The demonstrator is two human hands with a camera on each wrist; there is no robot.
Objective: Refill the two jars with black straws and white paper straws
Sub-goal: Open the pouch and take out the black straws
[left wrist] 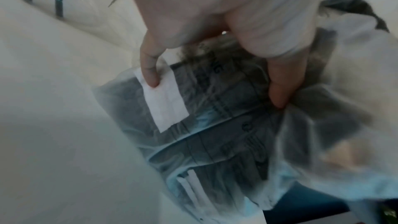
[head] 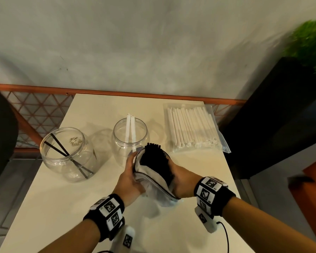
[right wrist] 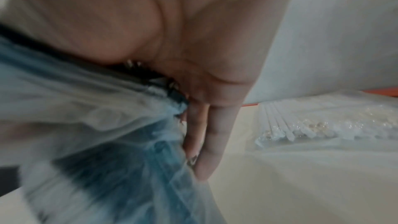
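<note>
Left hand [head: 130, 177] & right hand [head: 182, 179] both curled round the frosted plastic zip bag [head: 153, 181] of black straws [head: 156, 159], held above the cream table [head: 62, 207] near the clear jars. Left wrist cam only: white label [left wrist: 163, 98] under a fingertip.

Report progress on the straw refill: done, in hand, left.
Done: nothing refilled; the left jar holds few black straws, the right jar two white ones. In hand: both hands hold the opened bag of black straws. Left: filling both jars; the white straw bag lies untouched.
</note>
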